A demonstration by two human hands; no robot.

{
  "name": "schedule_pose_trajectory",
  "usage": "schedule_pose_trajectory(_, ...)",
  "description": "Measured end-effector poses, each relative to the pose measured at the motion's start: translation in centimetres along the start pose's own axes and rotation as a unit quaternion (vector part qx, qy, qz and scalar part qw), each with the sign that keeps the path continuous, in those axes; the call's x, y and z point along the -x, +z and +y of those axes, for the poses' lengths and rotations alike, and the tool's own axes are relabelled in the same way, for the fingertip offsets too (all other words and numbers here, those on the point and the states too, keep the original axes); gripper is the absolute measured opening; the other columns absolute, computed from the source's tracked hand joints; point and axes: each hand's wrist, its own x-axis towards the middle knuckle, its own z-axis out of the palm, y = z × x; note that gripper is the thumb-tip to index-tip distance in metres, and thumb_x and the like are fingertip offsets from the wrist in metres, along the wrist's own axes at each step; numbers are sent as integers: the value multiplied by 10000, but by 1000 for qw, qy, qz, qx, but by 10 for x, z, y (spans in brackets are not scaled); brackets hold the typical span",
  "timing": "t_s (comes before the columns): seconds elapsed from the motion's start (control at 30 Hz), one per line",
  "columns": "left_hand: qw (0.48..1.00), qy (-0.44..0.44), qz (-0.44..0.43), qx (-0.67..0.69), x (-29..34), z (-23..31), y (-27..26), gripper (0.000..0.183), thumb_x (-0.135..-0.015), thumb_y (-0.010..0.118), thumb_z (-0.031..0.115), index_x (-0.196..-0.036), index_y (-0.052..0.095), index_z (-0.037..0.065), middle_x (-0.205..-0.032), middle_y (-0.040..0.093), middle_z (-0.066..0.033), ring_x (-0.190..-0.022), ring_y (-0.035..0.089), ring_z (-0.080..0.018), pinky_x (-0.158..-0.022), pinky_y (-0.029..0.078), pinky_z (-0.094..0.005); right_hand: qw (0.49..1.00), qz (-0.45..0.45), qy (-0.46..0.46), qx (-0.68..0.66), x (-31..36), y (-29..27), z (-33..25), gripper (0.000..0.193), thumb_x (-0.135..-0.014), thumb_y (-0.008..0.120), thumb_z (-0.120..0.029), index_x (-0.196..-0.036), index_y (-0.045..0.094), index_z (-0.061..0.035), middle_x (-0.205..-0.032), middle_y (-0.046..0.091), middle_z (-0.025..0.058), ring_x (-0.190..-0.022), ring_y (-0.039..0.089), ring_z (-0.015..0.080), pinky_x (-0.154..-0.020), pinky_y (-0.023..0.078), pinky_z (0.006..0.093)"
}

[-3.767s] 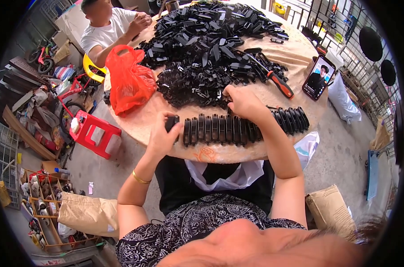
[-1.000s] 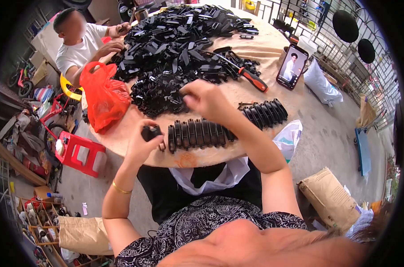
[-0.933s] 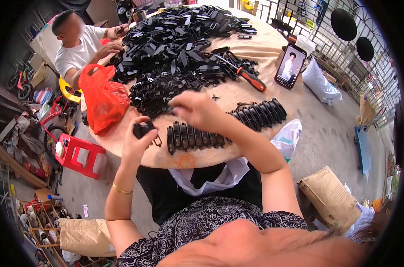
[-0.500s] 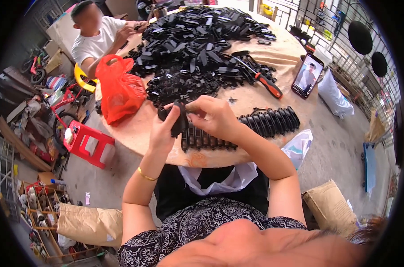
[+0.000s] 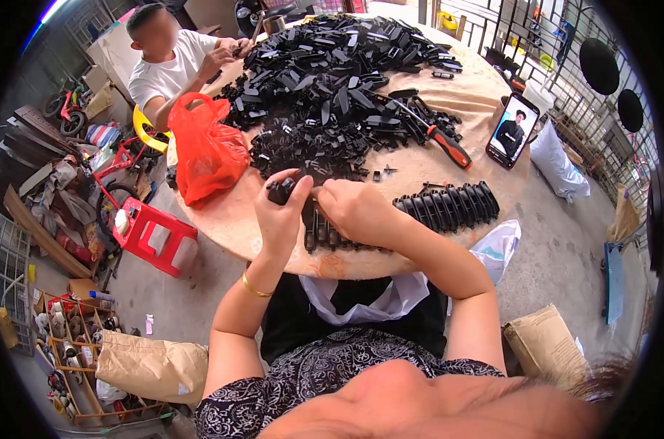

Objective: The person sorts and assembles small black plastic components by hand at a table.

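1. A compact, dark black plastic piece (image 5: 279, 192) is held above the near left part of the round counter (image 5: 215, 219), which is covered in beige cloth; its full shape is hidden by the fingers.
2. The piece is clasped between the thumb and curled fingers of the left hand (image 5: 282, 214), whose grip is closed around it.
3. The right hand (image 5: 352, 210) is brought just beside the left thumb. Its thumb and forefinger are drawn close together, but whether anything small is pinched in that grip cannot be told.
4. The step in hand is judged to be close two-handed work on the held piece. For the next move, a steady left hold and fine, aligned right fingertips seem to be called for.
5. Partly covered by the right hand, a curving row of upright black plastic segments (image 5: 449, 206) is laid along the near edge.
6. Beyond the hands, a heap of small black clips (image 5: 295, 143) is spread, and behind it a larger mound of long black plastic pieces (image 5: 325, 73) is piled.
7. A screwdriver with a red-and-black handle (image 5: 450, 146) is laid right of the heap; farther right, a lit black smartphone (image 5: 513, 130) is propped.
8. To the left, a crumpled red plastic bag (image 5: 210, 154) is set, near a co-worker in a white T-shirt (image 5: 167, 73).
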Motion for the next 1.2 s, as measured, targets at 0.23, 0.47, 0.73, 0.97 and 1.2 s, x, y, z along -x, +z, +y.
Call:
schedule_pose_trajectory(0.23,999,-14,37,21,4,7,0,186,-775,661,112,-894,587,-9,-717,551,21,-580,476,-32,-503,382,-157,999,-15,10,-33,2,6,-10,190,-748,553,-93,-868,504,46,-703,502,122,-563,538,260,-498,451,337)
schedule_pose_trajectory(0.47,992,53,106,36,-5,8,4,218,-790,652,146,-925,566,-2,-766,545,6,-632,481,-35,-543,390,-155,995,-10,85,-56,-3,6,-23,357,-737,522,-62,-1060,483,84,-827,538,149,-615,561,300,-536,474,344)
schedule_pose_trajectory(0.73,836,6,-507,-210,58,46,-6,288,-694,689,119,-959,593,62,-825,598,-62,-770,581,-192,-691,464,-302,951,-79,278,105,15,-10,59,145,-769,553,-148,-841,603,-33,-786,576,130,-747,577,299,-652,468,382)
schedule_pose_trajectory(0.97,744,185,-517,-380,116,-10,10,415,-695,662,309,-962,503,34,-787,537,-109,-723,562,-296,-629,463,-380,924,-184,307,136,15,10,56,98,-707,544,-86,-710,625,-32,-826,603,146,-763,609,288,-655,493,363)
schedule_pose_trajectory(1.2,813,18,-439,-382,64,35,-23,411,-774,611,271,-1046,521,-22,-1025,529,-179,-905,522,-317,-741,444,-370,943,-94,306,94,12,4,54,114,-677,558,-100,-734,575,-3,-689,590,173,-686,592,330,-639,483,390)
